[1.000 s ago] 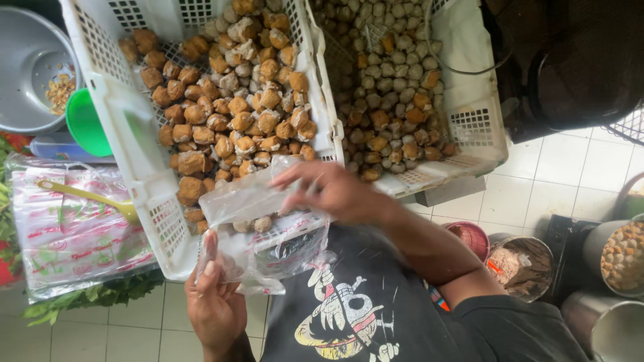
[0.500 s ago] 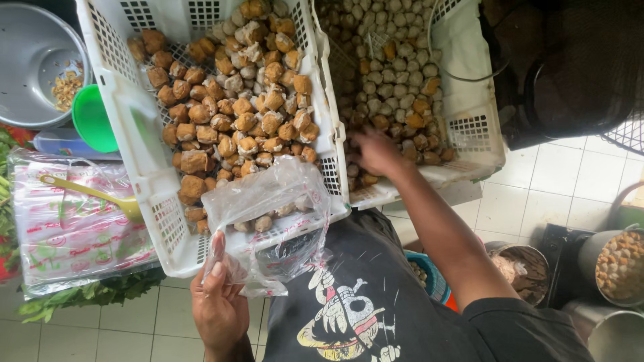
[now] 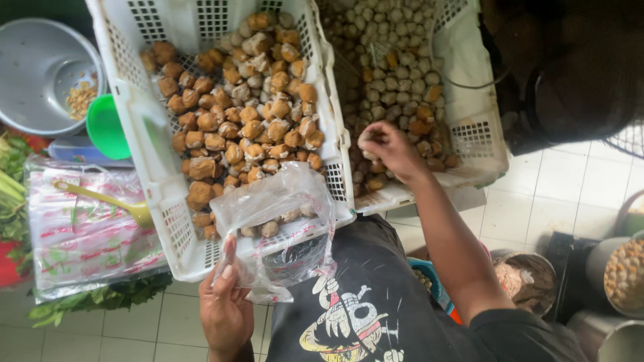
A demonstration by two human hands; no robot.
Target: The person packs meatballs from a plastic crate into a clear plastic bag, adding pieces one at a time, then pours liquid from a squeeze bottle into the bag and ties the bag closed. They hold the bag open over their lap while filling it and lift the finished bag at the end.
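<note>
The bag (image 3: 278,224) at lower centre is thin clear plastic, glossy and crinkled. Both crates (image 3: 144,144) across the top are white moulded plastic, perforated and matt. The brown pieces (image 3: 248,121) in the left one look rough and dry; the pale balls (image 3: 396,64) at upper right look smoother. The bowl (image 3: 33,67) at upper left is dull grey, and the floor tiles (image 3: 577,181) are glazed white.
</note>
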